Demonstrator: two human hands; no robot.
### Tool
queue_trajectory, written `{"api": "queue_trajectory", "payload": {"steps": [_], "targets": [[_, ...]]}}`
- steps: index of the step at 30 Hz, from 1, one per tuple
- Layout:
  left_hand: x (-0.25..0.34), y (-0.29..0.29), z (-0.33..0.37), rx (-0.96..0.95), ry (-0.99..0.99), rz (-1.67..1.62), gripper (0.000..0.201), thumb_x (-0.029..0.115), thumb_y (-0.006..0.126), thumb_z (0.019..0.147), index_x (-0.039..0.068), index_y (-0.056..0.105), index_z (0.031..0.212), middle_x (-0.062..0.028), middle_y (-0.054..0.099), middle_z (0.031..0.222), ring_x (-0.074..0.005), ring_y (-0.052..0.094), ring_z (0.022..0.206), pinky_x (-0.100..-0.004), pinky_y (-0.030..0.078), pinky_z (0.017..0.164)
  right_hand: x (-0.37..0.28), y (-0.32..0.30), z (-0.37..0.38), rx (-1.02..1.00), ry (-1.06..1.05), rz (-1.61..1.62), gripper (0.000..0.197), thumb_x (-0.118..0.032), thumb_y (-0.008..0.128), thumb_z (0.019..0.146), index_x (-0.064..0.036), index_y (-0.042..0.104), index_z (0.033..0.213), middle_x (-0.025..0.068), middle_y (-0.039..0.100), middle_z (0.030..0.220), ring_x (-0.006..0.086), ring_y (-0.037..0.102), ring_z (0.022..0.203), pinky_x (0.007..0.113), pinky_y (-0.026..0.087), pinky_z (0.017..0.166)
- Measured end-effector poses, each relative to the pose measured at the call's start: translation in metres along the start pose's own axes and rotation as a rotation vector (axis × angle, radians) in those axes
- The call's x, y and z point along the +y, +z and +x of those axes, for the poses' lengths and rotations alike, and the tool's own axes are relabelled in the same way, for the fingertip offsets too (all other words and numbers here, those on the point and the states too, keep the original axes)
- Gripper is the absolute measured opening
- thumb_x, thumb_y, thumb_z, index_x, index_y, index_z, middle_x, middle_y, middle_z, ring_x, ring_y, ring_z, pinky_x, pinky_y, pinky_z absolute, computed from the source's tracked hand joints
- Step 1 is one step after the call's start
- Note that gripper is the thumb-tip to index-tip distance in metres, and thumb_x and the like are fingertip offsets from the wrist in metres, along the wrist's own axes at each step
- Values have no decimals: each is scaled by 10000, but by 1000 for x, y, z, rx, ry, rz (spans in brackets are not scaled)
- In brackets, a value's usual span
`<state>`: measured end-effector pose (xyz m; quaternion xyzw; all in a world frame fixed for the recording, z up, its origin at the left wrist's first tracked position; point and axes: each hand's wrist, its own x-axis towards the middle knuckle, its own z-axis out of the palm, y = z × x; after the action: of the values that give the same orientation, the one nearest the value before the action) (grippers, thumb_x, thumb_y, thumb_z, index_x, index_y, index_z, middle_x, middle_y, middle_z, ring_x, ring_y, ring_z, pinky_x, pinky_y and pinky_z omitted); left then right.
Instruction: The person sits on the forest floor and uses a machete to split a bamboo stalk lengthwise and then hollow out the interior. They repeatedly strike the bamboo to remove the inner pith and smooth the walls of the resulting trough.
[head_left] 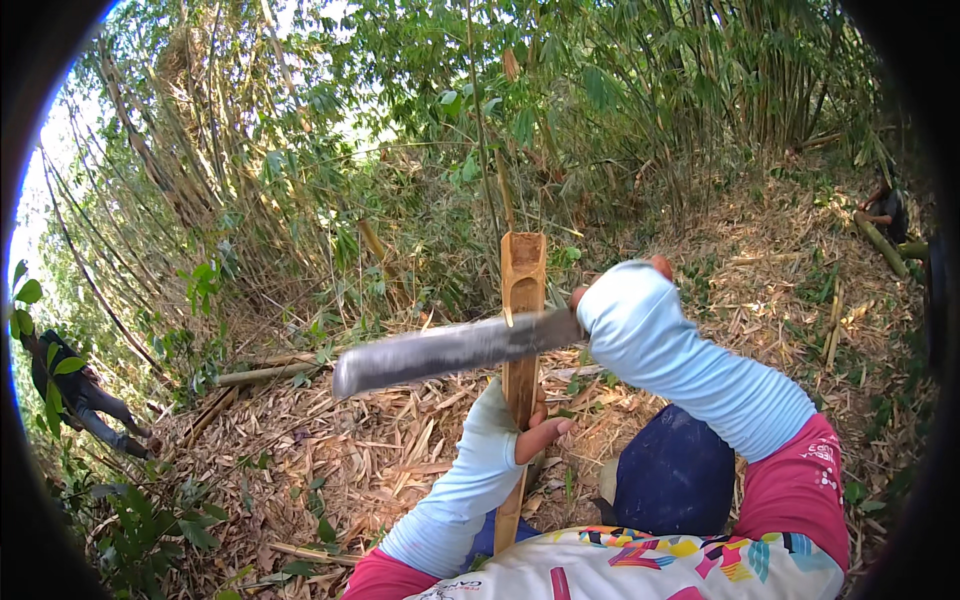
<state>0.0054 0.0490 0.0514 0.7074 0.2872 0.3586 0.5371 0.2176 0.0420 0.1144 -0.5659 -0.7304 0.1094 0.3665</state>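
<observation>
A split length of bamboo [524, 290] stands upright in front of me, its hollow inner side facing me, with cross walls at the nodes. My left hand [510, 430] is closed around its lower part, thumb across the front. My right hand [625, 290], in a pale blue sleeve that covers most of it, grips a machete at its handle end. The machete's long dark blade [440, 355] points left across the bamboo, slightly blurred. Whether the blade touches the bamboo I cannot tell. The handle is hidden in my right hand.
Dry bamboo leaves [390, 450] cover the ground, with cut bamboo poles [265, 372] lying at the left. My dark blue trouser knee [675, 470] is close below my right arm. One person [85, 395] is at the far left, another [885, 212] at the far right beside a thick pole [880, 245]. Bamboo clumps [700, 80] stand behind.
</observation>
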Motion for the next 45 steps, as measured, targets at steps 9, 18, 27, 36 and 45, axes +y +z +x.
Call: {"api": "queue_trajectory", "payload": {"steps": [9,18,27,36,45], "targets": [[4,-3,-6,2,-27,15,411,129,827,721,54,511,973,45,482,736,-60,441,652,-215,379,575,-50,-27,29,-697,479,-762,497,-521,395,978,-134,520,1264,73,627,1196,186,599,1056,360,406,1019],[-1,-5,-8,34,-44,-27,375,105,844,688,56,541,904,32,511,702,-70,487,639,-229,410,566,-6,-13,7,-270,261,-868,489,-503,301,998,-156,638,1068,91,691,1041,173,646,931,531,411,957],[4,-2,-11,-23,-27,-1,437,111,830,724,66,508,1016,52,495,739,-47,459,657,-214,406,583,-33,-33,12,-340,366,-893,214,-197,631,856,-171,659,1067,49,708,962,197,680,876,442,508,838],[7,2,-11,21,-64,-4,395,117,834,716,49,532,960,33,518,716,-69,495,650,-226,427,593,-29,-44,9,-284,339,-935,169,-172,668,809,-120,653,969,37,657,773,238,661,781,409,530,703],[0,-3,-12,89,-61,-18,414,158,852,708,61,520,934,38,509,691,-65,478,625,-225,419,585,-22,-65,36,-190,637,-646,165,-144,617,887,-82,595,1038,109,659,890,243,657,774,374,529,642]]}}
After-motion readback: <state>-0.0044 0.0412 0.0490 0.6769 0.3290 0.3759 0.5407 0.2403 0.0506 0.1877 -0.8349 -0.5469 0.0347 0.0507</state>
